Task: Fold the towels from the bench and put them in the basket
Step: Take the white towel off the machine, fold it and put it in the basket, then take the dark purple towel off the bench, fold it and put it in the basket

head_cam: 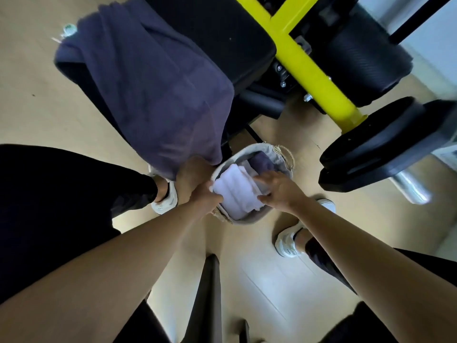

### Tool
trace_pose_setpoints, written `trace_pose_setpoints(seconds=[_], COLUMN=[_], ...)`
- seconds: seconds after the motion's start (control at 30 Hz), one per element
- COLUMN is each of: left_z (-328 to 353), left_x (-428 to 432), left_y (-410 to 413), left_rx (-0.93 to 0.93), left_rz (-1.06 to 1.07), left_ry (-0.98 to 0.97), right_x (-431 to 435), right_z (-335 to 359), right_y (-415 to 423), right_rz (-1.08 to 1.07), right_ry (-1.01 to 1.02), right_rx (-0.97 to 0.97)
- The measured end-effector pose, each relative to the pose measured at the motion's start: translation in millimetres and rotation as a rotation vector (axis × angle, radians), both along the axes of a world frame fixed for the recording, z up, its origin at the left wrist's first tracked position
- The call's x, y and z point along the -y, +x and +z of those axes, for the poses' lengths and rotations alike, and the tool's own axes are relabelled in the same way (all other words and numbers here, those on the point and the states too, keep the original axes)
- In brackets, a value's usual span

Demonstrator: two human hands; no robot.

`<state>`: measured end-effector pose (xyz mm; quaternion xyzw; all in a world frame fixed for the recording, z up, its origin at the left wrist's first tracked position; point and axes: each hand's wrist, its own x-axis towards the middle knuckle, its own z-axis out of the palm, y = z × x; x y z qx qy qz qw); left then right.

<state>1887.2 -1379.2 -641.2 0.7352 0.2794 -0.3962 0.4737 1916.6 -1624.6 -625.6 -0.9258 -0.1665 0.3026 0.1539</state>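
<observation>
I am holding the folded white towel inside the basket, my left hand gripping one end and my right hand pressing flat with straight fingers. It is looking soft and floppy, so I am supporting both ends. The purple towel is draping over the counter.

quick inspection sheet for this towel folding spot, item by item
surface: tan floor; black padded bench
job's things: folded white towel being set into the lined basket, on top of a purple cloth; purple towel draped unfolded over the bench
clutter: small white-green scrap on the floor
grippers: left hand grips the white towel's edge; right hand lies flat on it
cables: nothing seen
surroundings: yellow frame, black weight plates
</observation>
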Motion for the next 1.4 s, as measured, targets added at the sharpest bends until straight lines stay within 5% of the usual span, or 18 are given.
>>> trace_pose_setpoints(seconds=[0.37, 0.47, 0.63, 0.77, 0.9, 1.0, 1.13, 1.4], left_z=[60.3, 110.7, 180.0, 206.3, 186.9, 182.5, 189.4, 204.3], left_x=[2.5, 3.9, -26.9, -76.6, -104.8, -98.6, -89.4, -82.8], left_y=[5.9, 9.8, 17.1, 40.2, 59.0, 61.3, 56.1, 19.4], left_rx=[0.269, 0.535, 0.956, 1.228, 1.090, 1.074, 1.122, 0.953], left_rz=[-0.190, -0.309, -0.224, -0.315, -0.362, -0.325, -0.330, -0.555], left_ry=[0.072, 0.133, 0.173, 0.522, 0.713, 0.743, 0.716, 0.141], right_x=[-30.8, -54.8, -94.1, -120.3, -139.1, -136.1, -124.2, -79.7], right_z=[50.9, 76.6, 134.8, 147.0, 145.8, 143.2, 156.7, 244.2], right_y=[-17.8, -16.2, 11.1, 61.8, 94.2, 94.0, 80.8, 37.4], right_rz=[-0.184, -0.355, -0.730, -0.906, -1.069, -0.996, -0.928, -0.640], right_ry=[0.035, 0.213, 0.671, 0.921, 0.989, 0.879, 0.921, 1.006], right_rx=[0.071, 0.149, 0.096, 0.023, -0.133, -0.172, -0.033, 0.211])
